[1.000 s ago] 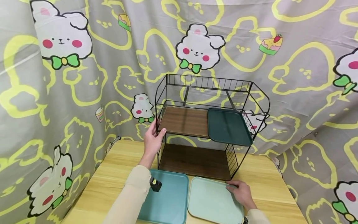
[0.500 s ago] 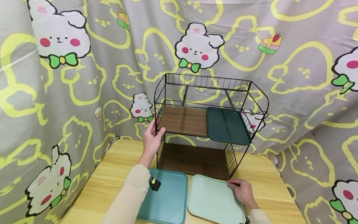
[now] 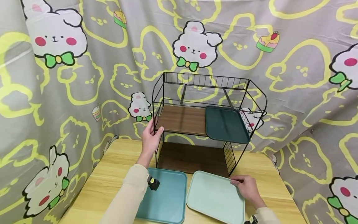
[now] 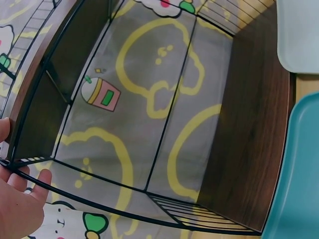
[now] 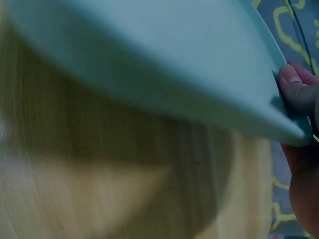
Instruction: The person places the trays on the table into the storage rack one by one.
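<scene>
My left hand (image 3: 150,140) grips the left front post and middle-shelf edge of a black wire rack with brown wooden shelves (image 3: 181,119). In the left wrist view, its fingers (image 4: 40,186) curl round the black frame. My right hand (image 3: 248,189) pinches the far right corner of a pale mint tray (image 3: 213,196) in front of the rack. The right wrist view shows the thumb (image 5: 294,89) on top of that tray's rim, with a gap and shadow between its near edge and the table. A dark green tray (image 3: 227,125) lies on the right half of the middle shelf.
A teal-blue tray (image 3: 167,199) lies on the wooden table (image 3: 112,168) left of the mint tray, partly under my left forearm. The rack's lower shelf (image 3: 193,158) is bare brown wood. A patterned curtain (image 3: 117,68) hangs behind and at both sides.
My right hand has moved slightly away and to the right, and the mint tray's far edge has risen with it. My left hand keeps its grip on the rack.
</scene>
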{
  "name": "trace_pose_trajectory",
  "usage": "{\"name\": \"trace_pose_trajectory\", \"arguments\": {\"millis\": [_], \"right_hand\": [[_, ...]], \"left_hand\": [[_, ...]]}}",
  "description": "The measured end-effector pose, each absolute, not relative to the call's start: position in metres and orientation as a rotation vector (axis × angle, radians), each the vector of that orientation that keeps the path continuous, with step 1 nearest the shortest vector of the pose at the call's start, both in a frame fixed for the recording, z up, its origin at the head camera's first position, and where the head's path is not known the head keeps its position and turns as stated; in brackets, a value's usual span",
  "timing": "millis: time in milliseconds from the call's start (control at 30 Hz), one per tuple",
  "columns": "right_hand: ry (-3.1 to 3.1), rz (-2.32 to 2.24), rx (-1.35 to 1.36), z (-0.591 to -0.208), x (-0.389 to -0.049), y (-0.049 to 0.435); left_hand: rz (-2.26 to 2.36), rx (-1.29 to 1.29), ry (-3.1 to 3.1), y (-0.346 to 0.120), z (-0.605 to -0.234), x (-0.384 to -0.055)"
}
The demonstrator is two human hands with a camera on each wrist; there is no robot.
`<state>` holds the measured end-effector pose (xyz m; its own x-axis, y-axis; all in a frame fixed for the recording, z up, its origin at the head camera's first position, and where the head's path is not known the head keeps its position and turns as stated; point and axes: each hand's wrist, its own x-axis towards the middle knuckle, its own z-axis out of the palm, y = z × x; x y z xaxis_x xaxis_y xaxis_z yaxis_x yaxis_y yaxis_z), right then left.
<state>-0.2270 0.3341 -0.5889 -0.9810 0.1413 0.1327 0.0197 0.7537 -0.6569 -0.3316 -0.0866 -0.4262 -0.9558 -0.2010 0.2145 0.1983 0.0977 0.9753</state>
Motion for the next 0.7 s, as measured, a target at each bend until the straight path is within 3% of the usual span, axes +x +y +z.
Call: {"name": "trace_pose_trajectory", "arguments": {"millis": [233, 700], "right_hand": [[-2.760, 1.006, -0.164, -0.567, -0.223, 0.329], [-2.524, 1.336, -0.550, -0.518, -0.205, 0.295]], "left_hand": [[-1.929, -0.025, -2.071, -0.087, -0.425, -0.331], [-1.936, -0.021, -2.065, -0.086, -0.426, -0.330]]}}
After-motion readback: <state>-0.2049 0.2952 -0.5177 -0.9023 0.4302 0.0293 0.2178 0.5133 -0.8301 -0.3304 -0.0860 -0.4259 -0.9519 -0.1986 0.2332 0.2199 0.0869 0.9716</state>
